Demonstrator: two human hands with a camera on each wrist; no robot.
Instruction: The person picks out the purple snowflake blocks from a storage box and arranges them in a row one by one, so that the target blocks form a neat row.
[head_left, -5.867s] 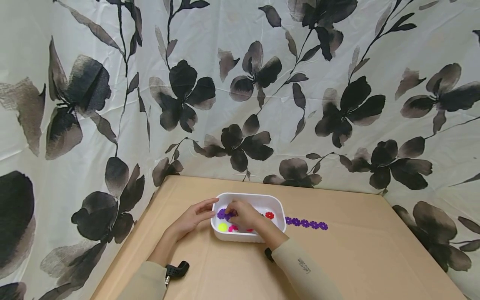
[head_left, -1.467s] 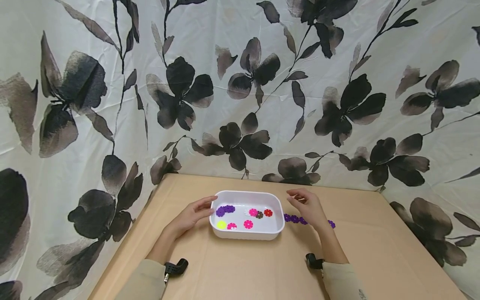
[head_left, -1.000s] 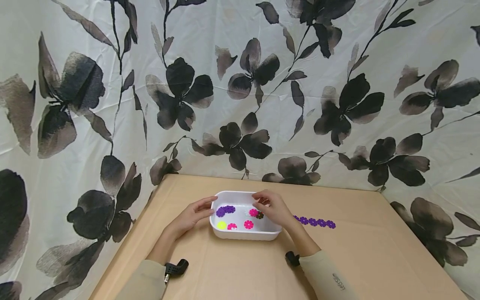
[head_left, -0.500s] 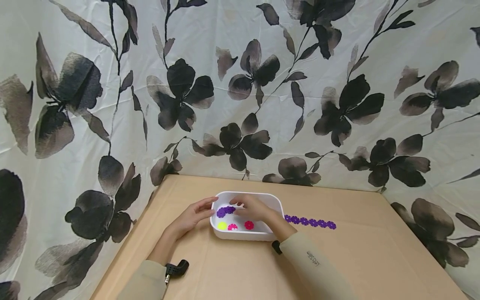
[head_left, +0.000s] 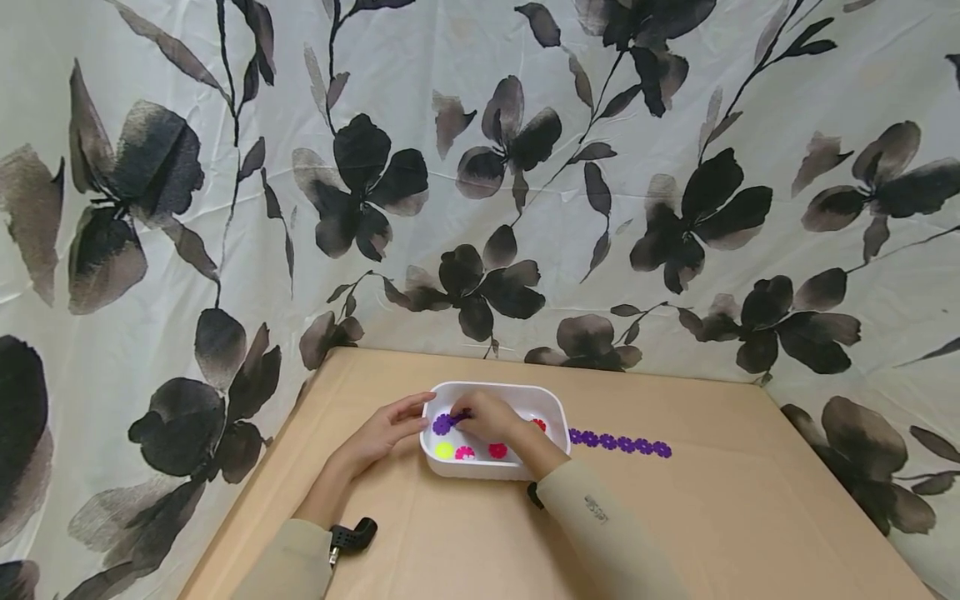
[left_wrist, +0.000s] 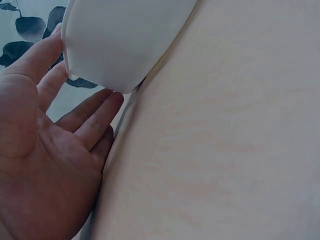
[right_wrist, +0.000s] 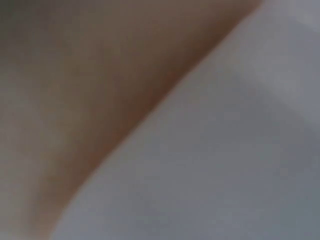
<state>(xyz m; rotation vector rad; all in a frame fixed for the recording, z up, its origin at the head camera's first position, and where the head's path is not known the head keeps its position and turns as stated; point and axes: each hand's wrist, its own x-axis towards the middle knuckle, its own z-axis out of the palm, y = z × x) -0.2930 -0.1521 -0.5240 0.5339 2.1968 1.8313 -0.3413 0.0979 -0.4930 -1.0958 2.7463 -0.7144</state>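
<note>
A white plastic tub (head_left: 491, 472) holds several small flower-shaped discs. My left hand (head_left: 386, 432) touches the tub's left end, its fingers fairly straight; in the left wrist view the left hand (left_wrist: 55, 145) lies palm up with fingertips at the tub's wall (left_wrist: 115, 45). Inside the tub my right hand (head_left: 491, 419) pinches a purple flower disc (head_left: 463, 413) with thumb and fingertips, which partly cover it. Another purple disc (head_left: 442, 425) lies just left of it. The right wrist view is too blurred to show the fingers.
Also in the tub are a yellow disc (head_left: 444, 451), a pink disc (head_left: 465, 453) and red discs (head_left: 498, 451). A row of purple flower discs (head_left: 627, 445) runs rightward from the tub on the tan tabletop (head_left: 720, 500). Floral cloth (head_left: 585, 192) hangs behind the table.
My right hand has gone from over the purple row leftward into the tub and closed its fingertips on a purple disc. The left hand has stayed at the tub's left end.
</note>
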